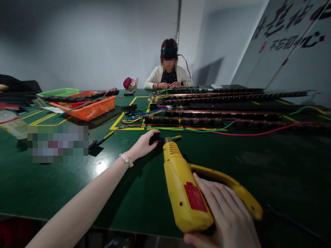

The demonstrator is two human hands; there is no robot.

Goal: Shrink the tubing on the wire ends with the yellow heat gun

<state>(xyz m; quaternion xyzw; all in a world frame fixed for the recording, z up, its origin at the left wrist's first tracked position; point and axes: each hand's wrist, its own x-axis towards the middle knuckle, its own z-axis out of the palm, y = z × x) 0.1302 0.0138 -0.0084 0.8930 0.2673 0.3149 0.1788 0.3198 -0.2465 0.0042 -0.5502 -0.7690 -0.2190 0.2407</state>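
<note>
A yellow heat gun [178, 179] with a red label lies under my right hand [224, 206], which grips its body near the rear end. Its metal nozzle points away from me, close to a small dark part [155, 137]. My left hand [144, 144] reaches out over the green table and pinches that dark part between thumb and fingers. Just right of the part, beside the nozzle, is a short green-yellow wire end [177, 137] with a metal terminal.
Long black strips [207, 120] with colored wires lie across the green table [139, 199]. An orange basket [90, 108] and a green tray [59, 92] are at the left, near a black connector [95, 145]. Across the table a person [168, 74] sits working.
</note>
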